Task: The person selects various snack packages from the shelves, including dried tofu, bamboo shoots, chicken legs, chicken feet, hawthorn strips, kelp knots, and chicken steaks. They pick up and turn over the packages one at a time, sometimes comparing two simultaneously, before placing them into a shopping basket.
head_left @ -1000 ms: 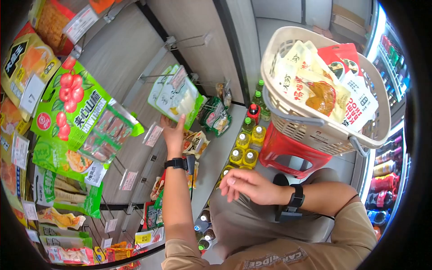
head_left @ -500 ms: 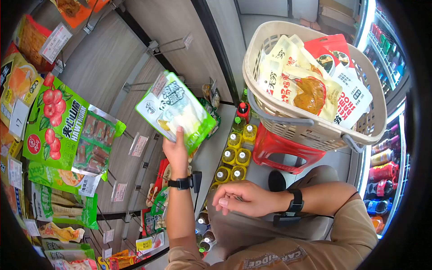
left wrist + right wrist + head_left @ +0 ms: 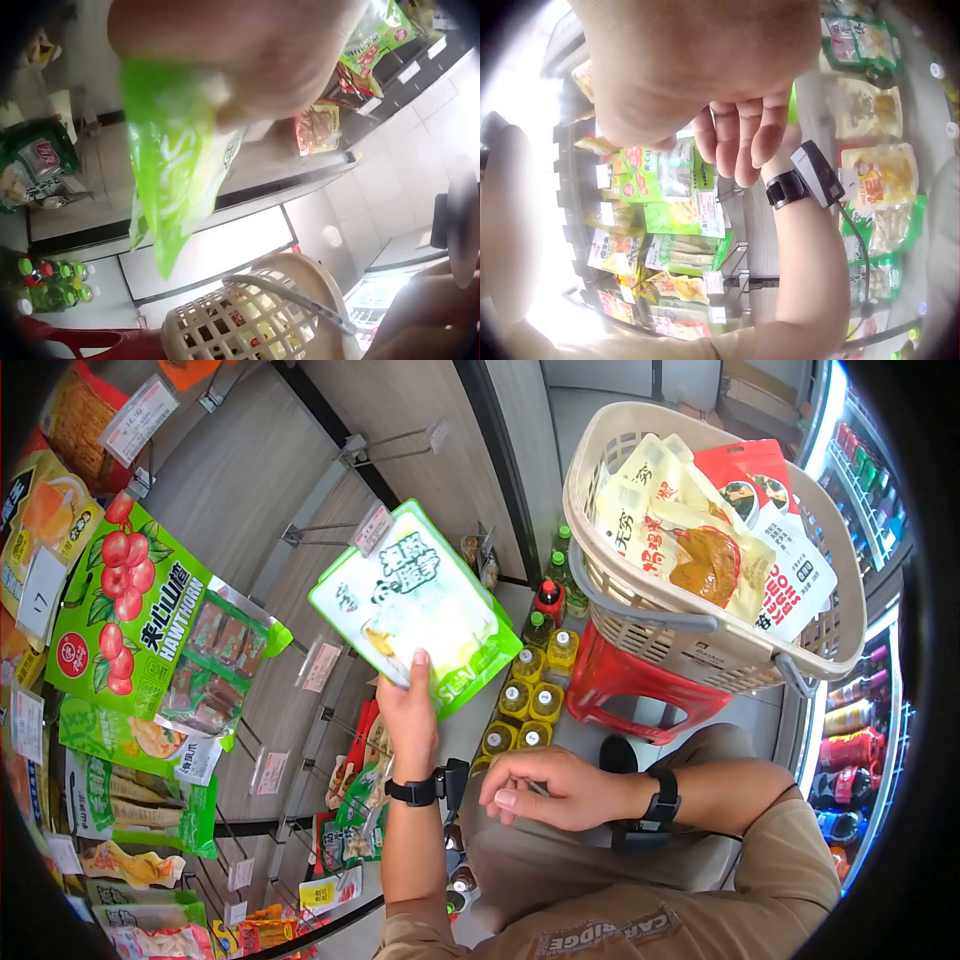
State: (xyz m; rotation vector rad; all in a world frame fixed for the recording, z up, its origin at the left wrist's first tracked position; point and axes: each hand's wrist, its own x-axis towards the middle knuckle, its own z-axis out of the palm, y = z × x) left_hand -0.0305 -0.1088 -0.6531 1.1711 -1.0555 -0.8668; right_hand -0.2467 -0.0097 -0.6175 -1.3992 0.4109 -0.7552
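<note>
In the head view my left hand (image 3: 408, 715) grips a white-and-green snack packet (image 3: 420, 595) by its lower edge, thumb on the front and fingers hidden behind. The packet's face is turned up toward me, and a price tag (image 3: 372, 530) on a hook overlaps its upper edge. The left wrist view shows the packet's green end (image 3: 169, 165) hanging below the blurred hand. My right hand (image 3: 560, 788) hovers over my lap, fingers loosely bent and holding nothing; its fingers (image 3: 746, 142) also show in the right wrist view.
On the left, a green hawthorn packet (image 3: 150, 610) and several others hang from wall hooks. A beige basket (image 3: 690, 635) with snack packets stands on a red stool (image 3: 640, 705) at the right. Yellow bottles (image 3: 530, 695) line the floor between; a lit drinks cooler (image 3: 860, 740) stands at far right.
The packet in my left hand has come away from the wall, nearer to me, and looks larger. My right hand stays over my lap with little movement.
</note>
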